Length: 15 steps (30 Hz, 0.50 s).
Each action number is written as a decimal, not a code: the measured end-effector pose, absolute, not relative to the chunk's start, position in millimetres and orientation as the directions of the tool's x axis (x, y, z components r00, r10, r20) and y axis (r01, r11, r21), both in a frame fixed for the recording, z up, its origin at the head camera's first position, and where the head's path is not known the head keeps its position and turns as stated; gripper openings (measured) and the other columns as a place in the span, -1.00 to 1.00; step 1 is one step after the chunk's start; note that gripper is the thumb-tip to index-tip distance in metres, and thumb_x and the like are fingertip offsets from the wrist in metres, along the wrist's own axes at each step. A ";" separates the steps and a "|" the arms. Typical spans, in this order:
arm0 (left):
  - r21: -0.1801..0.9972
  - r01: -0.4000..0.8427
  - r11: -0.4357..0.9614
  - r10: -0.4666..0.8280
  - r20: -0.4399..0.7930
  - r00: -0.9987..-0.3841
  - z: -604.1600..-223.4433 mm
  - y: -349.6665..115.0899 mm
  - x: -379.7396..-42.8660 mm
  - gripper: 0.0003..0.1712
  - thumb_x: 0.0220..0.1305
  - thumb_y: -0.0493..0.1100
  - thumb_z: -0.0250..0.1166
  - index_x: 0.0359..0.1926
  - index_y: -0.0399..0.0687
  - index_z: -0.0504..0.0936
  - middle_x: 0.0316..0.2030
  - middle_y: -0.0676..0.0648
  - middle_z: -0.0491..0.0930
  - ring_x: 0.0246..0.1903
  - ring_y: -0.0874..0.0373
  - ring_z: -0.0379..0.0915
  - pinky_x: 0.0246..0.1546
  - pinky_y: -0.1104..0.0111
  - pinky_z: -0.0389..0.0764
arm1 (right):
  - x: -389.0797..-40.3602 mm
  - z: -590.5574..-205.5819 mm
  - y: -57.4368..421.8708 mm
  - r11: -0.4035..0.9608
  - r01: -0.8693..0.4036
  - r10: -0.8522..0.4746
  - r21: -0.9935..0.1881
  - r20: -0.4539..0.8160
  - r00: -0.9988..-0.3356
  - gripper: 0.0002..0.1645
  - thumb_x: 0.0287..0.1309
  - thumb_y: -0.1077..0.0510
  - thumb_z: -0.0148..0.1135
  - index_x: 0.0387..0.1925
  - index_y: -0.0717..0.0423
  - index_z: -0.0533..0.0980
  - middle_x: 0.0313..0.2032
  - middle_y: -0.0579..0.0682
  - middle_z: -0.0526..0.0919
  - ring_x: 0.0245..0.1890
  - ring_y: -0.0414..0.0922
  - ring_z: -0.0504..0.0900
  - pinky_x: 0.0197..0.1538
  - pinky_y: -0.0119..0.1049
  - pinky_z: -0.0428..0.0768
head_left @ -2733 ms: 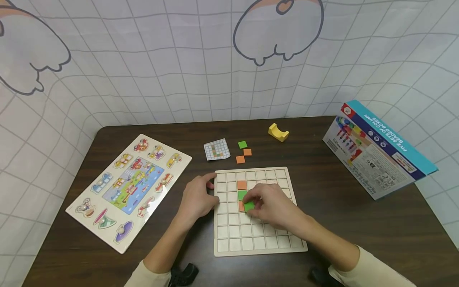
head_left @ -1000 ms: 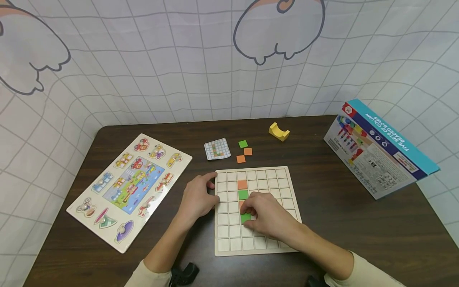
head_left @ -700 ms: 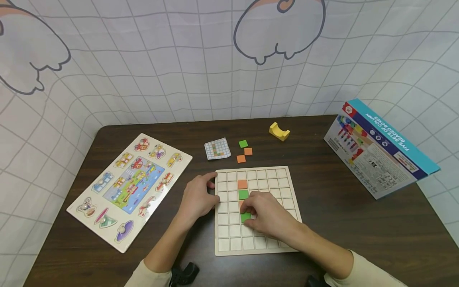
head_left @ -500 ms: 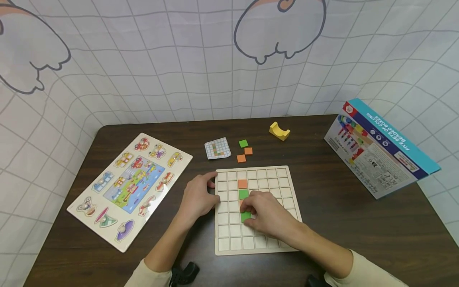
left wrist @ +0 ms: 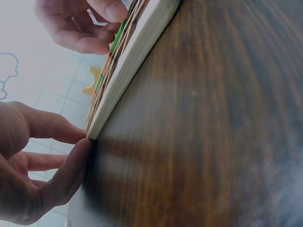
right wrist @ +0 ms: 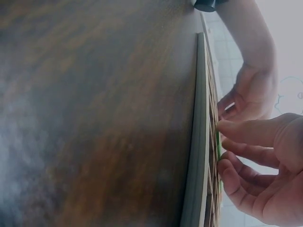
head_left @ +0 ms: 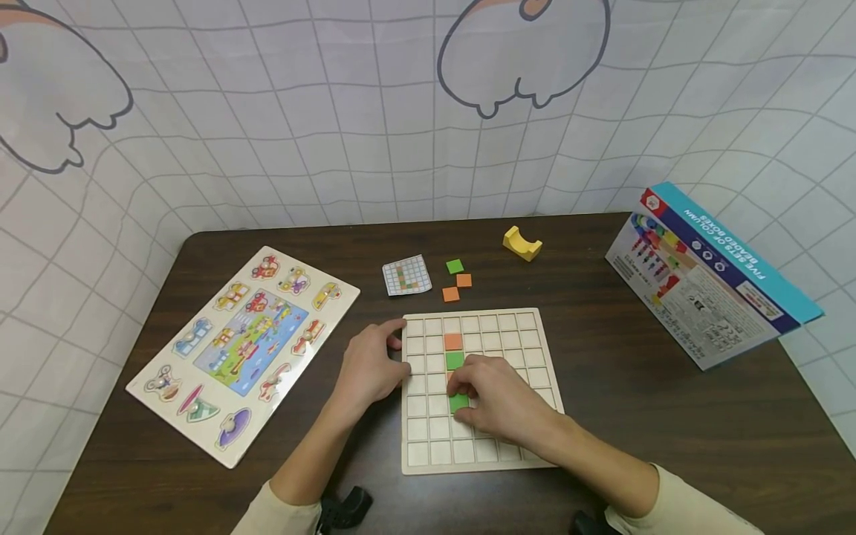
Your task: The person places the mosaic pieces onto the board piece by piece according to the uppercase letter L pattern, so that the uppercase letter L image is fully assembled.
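Observation:
A wooden grid board point(head_left: 417, 429) lies on the table with a column of tiles in it: an orange tile point(head_left: 453, 342), a green tile point(head_left: 455, 360), another orange one mostly hidden by fingers, then a green tile point(head_left: 458, 403). My right hand point(head_left: 501, 394) pinches that lowest green tile between thumb and fingers, at its square in the board; the right wrist view shows its green edge between the fingertips. My left hand point(head_left: 371, 364) holds the board's left edge near the far corner; in the left wrist view, thumb and finger point(left wrist: 71, 165) are against that edge.
Beyond the board lie a loose green tile point(head_left: 455, 266), two orange tiles point(head_left: 451, 294), a small pattern card point(head_left: 407, 276) and a yellow curved block point(head_left: 521, 244). A picture peg puzzle point(head_left: 244, 357) lies at left; a blue-topped box point(head_left: 709, 282) stands at right.
Since the earliest frame my right hand has moved slightly nearer me, bringing the green tile into the square below the lower orange tile. Over the last second both hands have stayed in place.

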State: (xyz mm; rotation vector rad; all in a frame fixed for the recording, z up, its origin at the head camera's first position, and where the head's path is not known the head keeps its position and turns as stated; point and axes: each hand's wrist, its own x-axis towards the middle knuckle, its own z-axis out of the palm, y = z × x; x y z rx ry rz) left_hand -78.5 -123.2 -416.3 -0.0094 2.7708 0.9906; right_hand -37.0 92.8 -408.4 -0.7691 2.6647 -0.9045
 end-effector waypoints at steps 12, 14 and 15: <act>0.625 -0.063 0.778 0.062 -0.176 -0.982 -415.4 -122.9 -78.3 -0.18 -0.11 -0.35 0.37 0.33 -0.08 0.61 -0.24 -0.04 0.62 -0.25 0.02 0.45 -0.23 0.25 0.40 | -40.1 -405.1 96.0 0.665 -0.407 -0.548 -0.627 -0.039 -0.836 -0.76 -0.08 0.24 0.62 -0.33 0.02 0.73 -0.38 -0.18 0.65 -0.35 -0.22 0.56 -0.20 -0.35 0.52; 0.624 -0.063 0.779 0.063 -0.177 -0.982 -415.3 -122.9 -78.1 -0.18 -0.11 -0.35 0.37 0.33 -0.09 0.61 -0.24 -0.04 0.62 -0.25 0.02 0.45 -0.24 0.25 0.39 | -41.7 -404.4 97.4 0.661 -0.403 -0.546 -0.633 -0.037 -0.837 -0.76 -0.08 0.25 0.62 -0.31 0.03 0.73 -0.36 -0.17 0.68 -0.33 -0.24 0.59 -0.18 -0.35 0.54; 0.624 -0.063 0.779 0.063 -0.177 -0.982 -415.2 -123.0 -78.0 -0.18 -0.12 -0.35 0.37 0.33 -0.09 0.61 -0.24 -0.04 0.62 -0.26 0.02 0.45 -0.24 0.26 0.39 | -42.3 -403.9 98.0 0.661 -0.397 -0.543 -0.637 -0.041 -0.839 -0.75 -0.08 0.25 0.62 -0.30 0.04 0.73 -0.35 -0.17 0.69 -0.33 -0.24 0.60 -0.18 -0.35 0.55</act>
